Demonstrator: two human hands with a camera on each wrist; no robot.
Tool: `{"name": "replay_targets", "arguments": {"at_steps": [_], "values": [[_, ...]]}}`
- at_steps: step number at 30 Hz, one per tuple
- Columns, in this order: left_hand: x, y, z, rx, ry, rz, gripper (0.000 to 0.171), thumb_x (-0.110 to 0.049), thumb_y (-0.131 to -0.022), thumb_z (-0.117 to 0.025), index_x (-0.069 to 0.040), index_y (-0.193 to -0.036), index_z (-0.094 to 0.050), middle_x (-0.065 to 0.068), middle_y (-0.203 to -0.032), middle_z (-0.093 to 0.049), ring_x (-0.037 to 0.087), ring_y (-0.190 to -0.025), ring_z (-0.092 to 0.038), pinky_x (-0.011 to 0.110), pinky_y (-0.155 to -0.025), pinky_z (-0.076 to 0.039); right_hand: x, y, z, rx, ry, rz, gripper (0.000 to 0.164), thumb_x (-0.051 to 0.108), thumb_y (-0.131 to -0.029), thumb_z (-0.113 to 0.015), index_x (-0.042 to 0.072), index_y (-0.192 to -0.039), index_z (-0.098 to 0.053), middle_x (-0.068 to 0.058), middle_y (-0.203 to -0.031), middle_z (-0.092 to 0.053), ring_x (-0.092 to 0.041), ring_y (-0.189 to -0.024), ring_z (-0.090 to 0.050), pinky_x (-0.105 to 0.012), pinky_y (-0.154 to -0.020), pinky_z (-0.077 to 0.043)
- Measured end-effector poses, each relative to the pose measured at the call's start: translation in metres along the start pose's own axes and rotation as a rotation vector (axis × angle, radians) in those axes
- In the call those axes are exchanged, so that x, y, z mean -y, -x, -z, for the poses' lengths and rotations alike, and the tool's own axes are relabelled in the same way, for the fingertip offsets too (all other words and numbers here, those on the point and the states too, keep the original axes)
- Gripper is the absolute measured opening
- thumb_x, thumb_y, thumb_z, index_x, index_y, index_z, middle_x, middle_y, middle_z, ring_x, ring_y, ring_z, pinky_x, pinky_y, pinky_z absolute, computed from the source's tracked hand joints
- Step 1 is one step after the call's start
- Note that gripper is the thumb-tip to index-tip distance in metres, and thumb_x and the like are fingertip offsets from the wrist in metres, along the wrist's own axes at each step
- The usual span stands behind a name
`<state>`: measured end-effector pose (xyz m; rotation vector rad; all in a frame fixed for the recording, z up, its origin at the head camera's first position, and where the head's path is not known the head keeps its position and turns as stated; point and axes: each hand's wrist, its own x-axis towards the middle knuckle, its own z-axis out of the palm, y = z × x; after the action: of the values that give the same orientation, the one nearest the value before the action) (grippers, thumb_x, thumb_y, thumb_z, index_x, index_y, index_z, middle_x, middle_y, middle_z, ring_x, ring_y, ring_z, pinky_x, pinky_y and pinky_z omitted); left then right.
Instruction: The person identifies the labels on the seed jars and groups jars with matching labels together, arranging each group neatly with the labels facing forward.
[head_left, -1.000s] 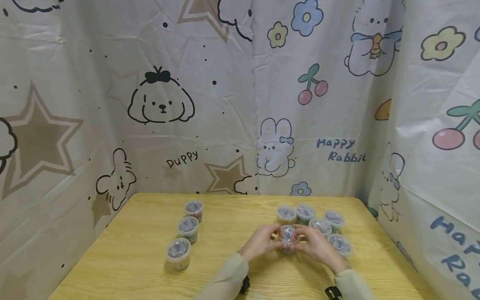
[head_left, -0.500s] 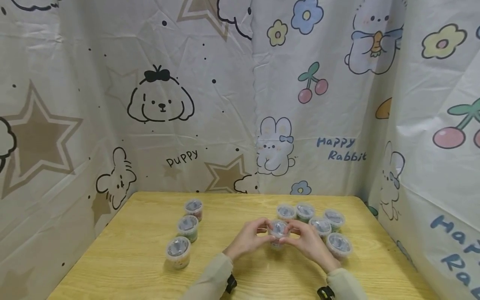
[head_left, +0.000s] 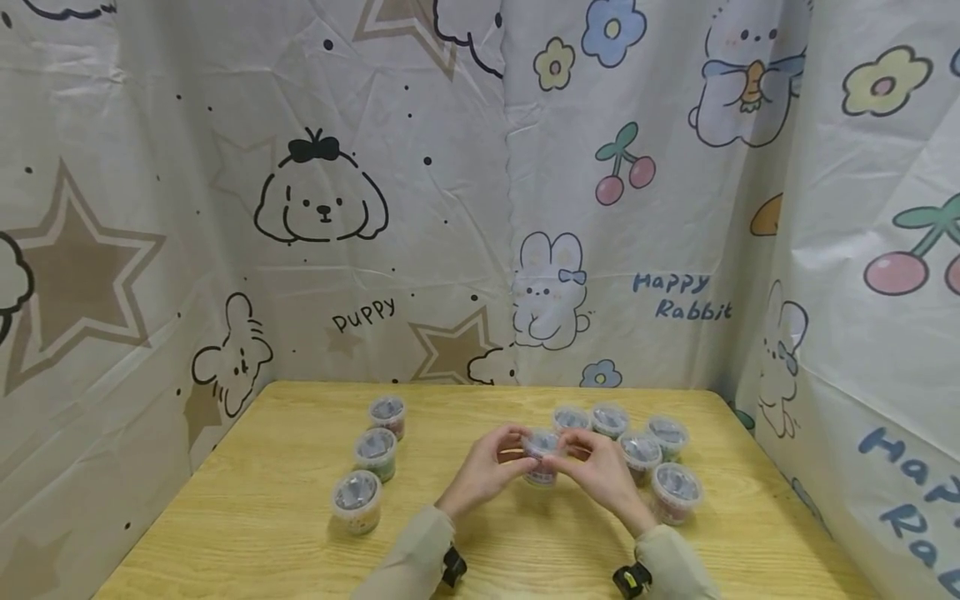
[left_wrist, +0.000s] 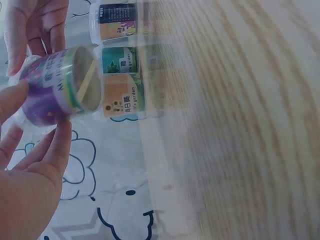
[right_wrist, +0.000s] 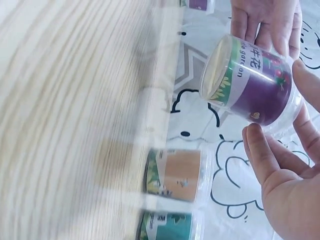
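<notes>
In the head view, a small clear-lidded plastic cup [head_left: 540,473] with a purple label is held between both hands. My left hand [head_left: 483,471] grips its left side and my right hand [head_left: 600,473] its right side, fingers and thumbs around the lid end. Both wrist views show the cup clear of the wooden table, its round base facing the camera. The left wrist view has the left hand's fingers [left_wrist: 60,142] on the purple cup [left_wrist: 50,90]. From the right wrist, the right hand's fingers [right_wrist: 260,150] touch the cup's label [right_wrist: 260,95], which reads "little garden".
Several similar lidded cups stand behind and right of the hands, among them a front one [head_left: 677,492] and a back one [head_left: 609,421]. Three more, such as the nearest [head_left: 356,500], line up on the left of the wooden table [head_left: 247,533]. Printed curtains [head_left: 450,250] enclose it.
Both hands have moved left with the purple-labelled cup, away from the right group. The cup now shows more of its side in the head view.
</notes>
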<state>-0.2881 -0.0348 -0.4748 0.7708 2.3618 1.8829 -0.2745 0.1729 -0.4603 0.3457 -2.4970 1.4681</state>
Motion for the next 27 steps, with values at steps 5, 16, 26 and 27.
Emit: {"name": "replay_targets", "arguments": {"at_steps": [5, 16, 26, 27], "values": [[0.004, 0.001, 0.002, -0.025, -0.023, -0.019, 0.05, -0.009, -0.089, -0.072, -0.018, -0.135, -0.053, 0.012, -0.127, -0.064, 0.026, -0.114, -0.064, 0.036, -0.098, -0.053, 0.004, -0.001, -0.006, -0.037, -0.018, -0.014, 0.023, 0.029, -0.077, -0.085, 0.016, -0.082, -0.067, -0.005, -0.11, -0.071, -0.025, -0.108, -0.068, -0.035, -0.091, -0.057], [0.005, 0.005, 0.01, -0.047, -0.072, 0.015, 0.064, -0.017, -0.086, -0.076, -0.009, -0.142, -0.048, 0.013, -0.128, -0.064, 0.028, -0.118, -0.062, 0.042, -0.104, -0.049, 0.014, -0.005, -0.017, -0.08, -0.127, -0.051, 0.028, 0.033, -0.077, -0.084, 0.013, -0.089, -0.068, -0.004, -0.107, -0.07, -0.025, -0.109, -0.067, -0.037, -0.095, -0.055], [0.009, 0.006, 0.011, -0.074, -0.09, 0.02, 0.062, -0.023, -0.083, -0.08, -0.009, -0.138, -0.054, 0.008, -0.125, -0.066, 0.022, -0.114, -0.064, 0.038, -0.101, -0.051, 0.02, -0.006, -0.02, -0.031, -0.197, -0.041, 0.027, 0.028, -0.079, -0.083, 0.013, -0.094, -0.067, -0.007, -0.121, -0.066, -0.028, -0.116, -0.063, -0.041, -0.099, -0.053], [0.008, 0.007, 0.011, -0.088, -0.09, 0.019, 0.062, -0.02, -0.082, -0.08, -0.008, -0.137, -0.054, 0.01, -0.125, -0.066, 0.024, -0.113, -0.064, 0.039, -0.101, -0.051, 0.019, -0.006, -0.02, -0.014, -0.198, -0.043, 0.027, 0.028, -0.08, -0.082, 0.014, -0.096, -0.067, -0.007, -0.125, -0.065, -0.028, -0.117, -0.063, -0.04, -0.1, -0.053]]}}
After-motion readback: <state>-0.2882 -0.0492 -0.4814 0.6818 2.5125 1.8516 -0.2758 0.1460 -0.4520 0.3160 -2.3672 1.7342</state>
